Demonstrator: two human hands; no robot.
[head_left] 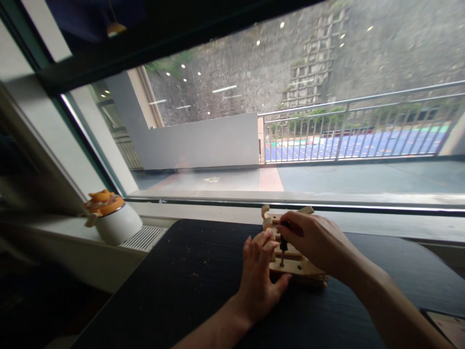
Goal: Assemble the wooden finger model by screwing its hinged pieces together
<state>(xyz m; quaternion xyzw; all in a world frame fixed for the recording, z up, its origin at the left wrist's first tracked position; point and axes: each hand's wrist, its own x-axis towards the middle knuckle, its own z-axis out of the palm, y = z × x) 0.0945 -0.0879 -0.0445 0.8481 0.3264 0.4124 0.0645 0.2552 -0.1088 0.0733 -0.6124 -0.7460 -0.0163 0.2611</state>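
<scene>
A small wooden assembly (301,266) of pale slats and curved pieces lies on the dark table. My right hand (316,237) is closed round the black handle of a screwdriver (283,245), held upright. The screwdriver's tip meets the front slat near its left end; whether it sits in a screw is too small to tell. To the left, my left hand (259,271) grips the assembly's left side, thumb along the front edge and fingers over the top. A dark round hole shows in the slat right of the tip. My right hand hides part of the assembly's back.
The black table (203,291) has wood crumbs scattered on its left part. A white jar with an orange animal-shaped lid (116,223) stands on the windowsill (203,212) at left, beside a vent grille (145,237). A dark-edged flat object (445,327) lies at lower right.
</scene>
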